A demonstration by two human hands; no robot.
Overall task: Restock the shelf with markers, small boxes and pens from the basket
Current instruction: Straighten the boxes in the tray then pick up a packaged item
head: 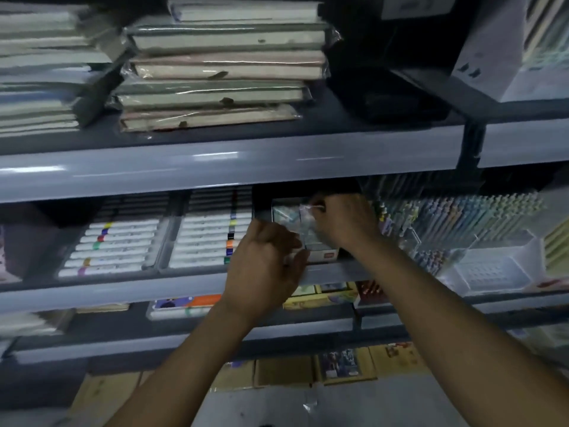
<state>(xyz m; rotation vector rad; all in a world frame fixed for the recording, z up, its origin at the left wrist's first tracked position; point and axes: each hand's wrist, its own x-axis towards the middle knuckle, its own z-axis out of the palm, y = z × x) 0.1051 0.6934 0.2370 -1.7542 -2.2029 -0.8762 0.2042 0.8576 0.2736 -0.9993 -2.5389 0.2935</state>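
Both hands are at the middle shelf (184, 289), settling small boxes (308, 238) between the markers (212, 238) and pens (462, 217). The right hand (345, 220) pinches clear wrap; the left hand (264, 260) curls round a box edge — blurred. Next, I'd judge: push flush, let go.

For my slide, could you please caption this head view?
Both hands, left and right, settle small boxes between markers and pens.

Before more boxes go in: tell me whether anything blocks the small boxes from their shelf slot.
Nothing visible does. Both hands, left and right, already hold the small boxes in the gap between the marker trays and pens.
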